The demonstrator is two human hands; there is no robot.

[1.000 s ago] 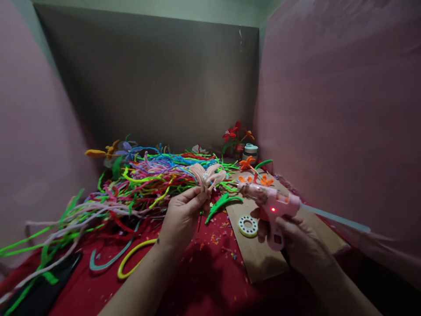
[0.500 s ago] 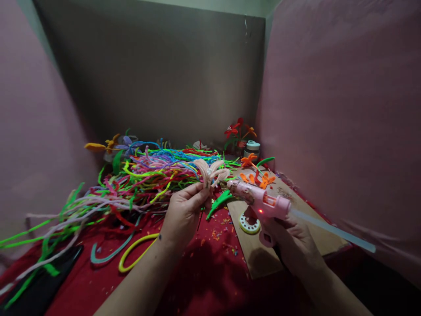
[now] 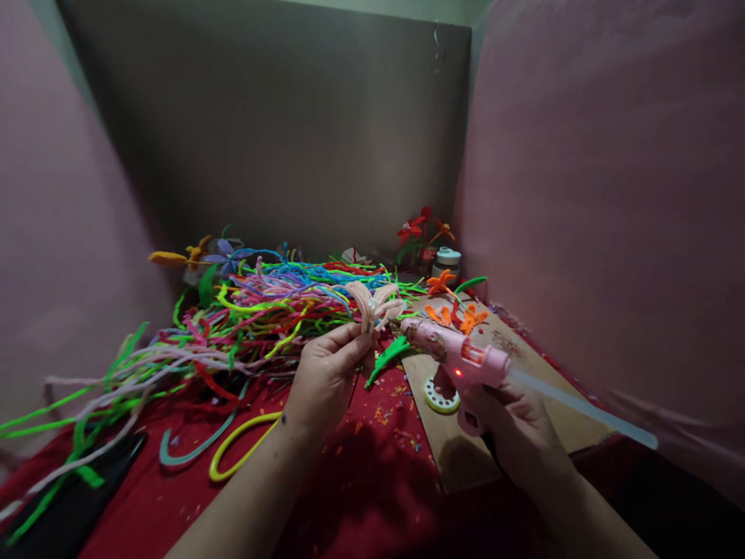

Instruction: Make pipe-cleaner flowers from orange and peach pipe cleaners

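Observation:
My left hand pinches the base of a pale pink pipe-cleaner flower, its petals spread upward around a whitish centre. A thin dark stem shows below the fingers. My right hand is wrapped round the handle of a pink glue gun with a small red light lit on its side. The nozzle points left and lies close to the flower's right petals; whether it touches them I cannot tell. A long translucent glue stick juts from the gun's back end.
A big heap of coloured pipe cleaners spreads over the red cloth at left. On the right, a wooden board bears a round white and yellow disc and orange flowers. Red flowers and a jar stand behind.
The glue gun has shifted very slightly left in my right hand. My left hand and the flower have barely moved, a touch to the right.

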